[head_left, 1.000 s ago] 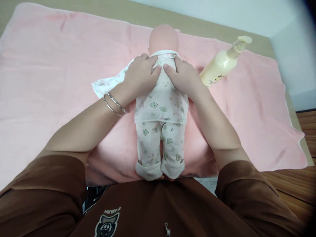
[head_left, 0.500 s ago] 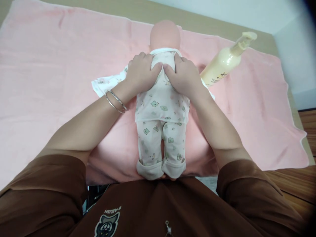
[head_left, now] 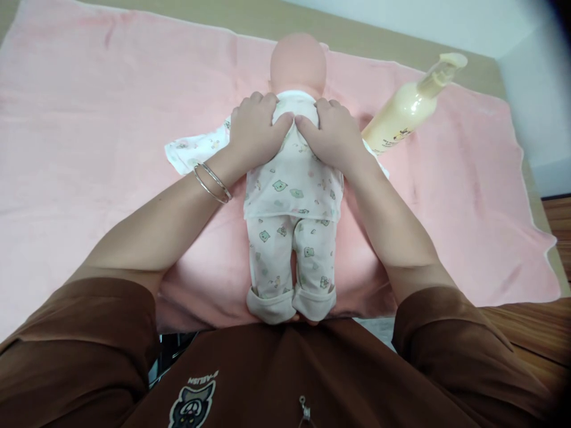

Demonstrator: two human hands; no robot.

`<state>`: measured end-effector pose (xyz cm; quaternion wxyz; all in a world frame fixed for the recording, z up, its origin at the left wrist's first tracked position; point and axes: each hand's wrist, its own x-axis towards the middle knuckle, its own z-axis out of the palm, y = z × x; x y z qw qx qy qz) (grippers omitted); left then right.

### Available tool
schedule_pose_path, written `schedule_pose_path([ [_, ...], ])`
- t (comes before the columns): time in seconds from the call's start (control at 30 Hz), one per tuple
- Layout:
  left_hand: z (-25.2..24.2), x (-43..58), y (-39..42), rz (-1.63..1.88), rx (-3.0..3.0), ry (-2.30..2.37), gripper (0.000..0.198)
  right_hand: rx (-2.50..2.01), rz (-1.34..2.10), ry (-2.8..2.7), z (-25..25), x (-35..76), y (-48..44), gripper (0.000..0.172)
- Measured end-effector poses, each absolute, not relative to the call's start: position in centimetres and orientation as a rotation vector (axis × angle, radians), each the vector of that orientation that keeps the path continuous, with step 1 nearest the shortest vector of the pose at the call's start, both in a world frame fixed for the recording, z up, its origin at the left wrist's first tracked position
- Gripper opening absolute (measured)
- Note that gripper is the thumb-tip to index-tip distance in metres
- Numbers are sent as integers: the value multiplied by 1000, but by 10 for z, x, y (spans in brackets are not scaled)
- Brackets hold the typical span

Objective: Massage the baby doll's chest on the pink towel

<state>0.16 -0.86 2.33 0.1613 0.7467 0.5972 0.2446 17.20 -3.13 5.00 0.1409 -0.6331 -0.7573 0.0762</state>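
A baby doll (head_left: 294,184) lies face down, its bald head away from me and its feet at the near edge. It wears a white top and trousers printed with small green animals, the trouser cuffs turned up. My left hand (head_left: 259,129) grips its left shoulder, fingers curled over the top and thumb on the upper back. On the other shoulder my right hand (head_left: 333,132) has the same hold, its thumb almost meeting the left one at the middle of the back. The fingertips of both hands are partly hidden.
Under the doll a pink blanket (head_left: 111,119) covers most of the table (head_left: 383,35). A pale yellow pump bottle (head_left: 404,116) stands beyond my right hand, close to the doll's sleeve. At the right, wood-patterned flooring (head_left: 530,333) shows past the table edge.
Both hands stay on the doll's shoulders, with barely any shift of the fingers. The view has moved very slightly.
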Motion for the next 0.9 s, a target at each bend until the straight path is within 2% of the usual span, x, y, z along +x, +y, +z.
schedule_pose_path([
  [0.5, 32, 6, -20, 692, 2194, 1782, 18, -1825, 272, -2156, 44, 174, -28, 43],
  [0.67, 51, 10, -46, 611, 2347, 1717, 22, -1820, 254, -2177, 49, 173, -32, 55],
  [0.8, 54, 8, -47, 626, 2347, 1676, 21, -1863, 183, -2233, 58, 168, -43, 51],
  [0.9, 48, 3, -32, 617, 2286, 1705, 23, -1775, -21, -2332, 65, 162, -57, 45],
])
